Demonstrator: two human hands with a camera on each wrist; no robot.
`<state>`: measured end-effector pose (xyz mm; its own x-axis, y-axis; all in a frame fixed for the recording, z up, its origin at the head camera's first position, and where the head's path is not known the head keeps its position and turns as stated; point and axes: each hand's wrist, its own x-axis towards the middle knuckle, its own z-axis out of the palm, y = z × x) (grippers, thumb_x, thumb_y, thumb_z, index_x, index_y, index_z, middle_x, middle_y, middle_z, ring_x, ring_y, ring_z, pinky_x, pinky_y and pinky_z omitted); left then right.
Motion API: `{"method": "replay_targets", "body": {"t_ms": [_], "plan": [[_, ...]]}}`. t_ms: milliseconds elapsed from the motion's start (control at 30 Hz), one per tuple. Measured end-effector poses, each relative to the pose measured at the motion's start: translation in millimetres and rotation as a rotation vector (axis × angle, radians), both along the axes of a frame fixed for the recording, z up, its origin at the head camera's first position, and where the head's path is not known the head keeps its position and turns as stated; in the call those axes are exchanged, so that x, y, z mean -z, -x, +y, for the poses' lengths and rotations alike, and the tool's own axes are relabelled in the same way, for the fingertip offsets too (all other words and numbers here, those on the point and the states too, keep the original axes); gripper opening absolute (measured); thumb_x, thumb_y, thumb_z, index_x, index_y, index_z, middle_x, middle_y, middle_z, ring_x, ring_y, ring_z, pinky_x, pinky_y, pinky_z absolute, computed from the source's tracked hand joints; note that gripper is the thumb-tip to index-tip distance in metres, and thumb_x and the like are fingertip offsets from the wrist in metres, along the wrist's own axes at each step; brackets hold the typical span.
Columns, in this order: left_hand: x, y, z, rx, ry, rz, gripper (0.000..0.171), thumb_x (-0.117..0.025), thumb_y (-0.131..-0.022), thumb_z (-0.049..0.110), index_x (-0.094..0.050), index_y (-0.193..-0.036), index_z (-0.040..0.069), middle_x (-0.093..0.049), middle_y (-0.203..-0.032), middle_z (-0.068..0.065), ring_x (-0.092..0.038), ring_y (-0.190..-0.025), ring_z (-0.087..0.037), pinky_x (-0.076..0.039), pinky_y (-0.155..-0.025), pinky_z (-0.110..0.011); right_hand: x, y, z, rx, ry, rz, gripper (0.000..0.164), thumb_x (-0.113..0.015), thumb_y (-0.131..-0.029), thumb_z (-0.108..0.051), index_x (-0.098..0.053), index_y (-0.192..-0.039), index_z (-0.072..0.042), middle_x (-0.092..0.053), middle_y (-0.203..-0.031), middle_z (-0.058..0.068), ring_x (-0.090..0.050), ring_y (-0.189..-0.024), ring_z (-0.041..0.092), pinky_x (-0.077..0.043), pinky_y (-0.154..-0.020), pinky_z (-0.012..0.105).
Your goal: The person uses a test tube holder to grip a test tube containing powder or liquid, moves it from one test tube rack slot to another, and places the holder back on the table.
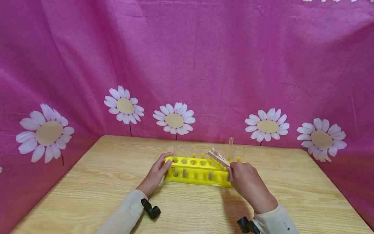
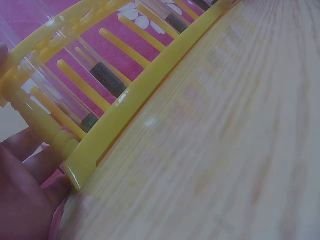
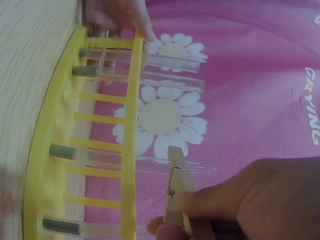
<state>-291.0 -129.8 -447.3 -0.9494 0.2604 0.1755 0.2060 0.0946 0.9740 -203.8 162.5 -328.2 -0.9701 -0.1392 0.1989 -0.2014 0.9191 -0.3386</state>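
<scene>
A yellow test tube rack [image 1: 198, 182] stands on the wooden table, holding several upright clear glass test tubes [image 3: 172, 84] with dark grey-green matter [image 2: 107, 79] at their bottoms. My left hand [image 1: 155, 174] grips the rack's left end, thumb at the front of the top bar. Over the right part of the rack, my right hand [image 1: 251, 182] holds a wooden test tube clamp [image 1: 219, 158] like a long clothespin. In the right wrist view the clamp's tip lies by a tube's upper part; whether it pinches the glass I cannot tell.
The light wooden table [image 1: 187, 208] extends around the rack on all sides. Behind it hangs a pink curtain [image 1: 204, 65] printed with white daisies, also along the left and right edges. Yellow pegs [image 3: 97, 119] rise from the rack's base.
</scene>
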Motion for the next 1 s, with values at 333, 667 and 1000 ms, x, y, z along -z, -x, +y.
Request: {"method": "replay_targets", "body": {"t_ms": [333, 667, 1000], "plan": [[1.3, 1.6, 0.0, -0.005, 0.01, 0.009, 0.05, -0.048, -0.099, 0.047, -0.044, -0.141, 0.02, -0.043, -0.141, -0.003, -0.042, -0.126, -0.025, -0.031, -0.108, -0.05, 3.1, -0.1, 0.1, -0.014, -0.057, 0.002, 0.021, -0.063, -0.092, -0.009, -0.059, -0.071, -0.007, -0.046, -0.059, 0.003, -0.043, -0.053, 0.02, -0.036, -0.049, 0.03], [2.6, 2.4, 0.3, -0.013, 0.007, 0.003, 0.044, -0.048, -0.098, 0.048, -0.046, -0.137, 0.026, -0.045, -0.14, -0.003, -0.042, -0.127, -0.025, -0.03, -0.109, -0.05, 7.3, 1.0, -1.5, -0.007, -0.103, -0.029, 0.025, -0.063, -0.091, -0.009, -0.057, -0.067, -0.006, -0.045, -0.057, 0.004, -0.043, -0.054, 0.021, -0.038, -0.051, 0.032], [1.3, 1.3, 0.4, -0.015, 0.01, 0.015, 0.044, -0.049, -0.099, 0.047, -0.047, -0.137, 0.025, -0.045, -0.14, -0.003, -0.043, -0.123, -0.024, -0.032, -0.107, -0.048, 6.8, 2.1, -3.7, 0.01, -0.114, -0.11, 0.017, -0.064, -0.092, -0.011, -0.063, -0.077, -0.003, -0.049, -0.062, 0.006, -0.045, -0.056, 0.021, -0.039, -0.051, 0.031]]}}
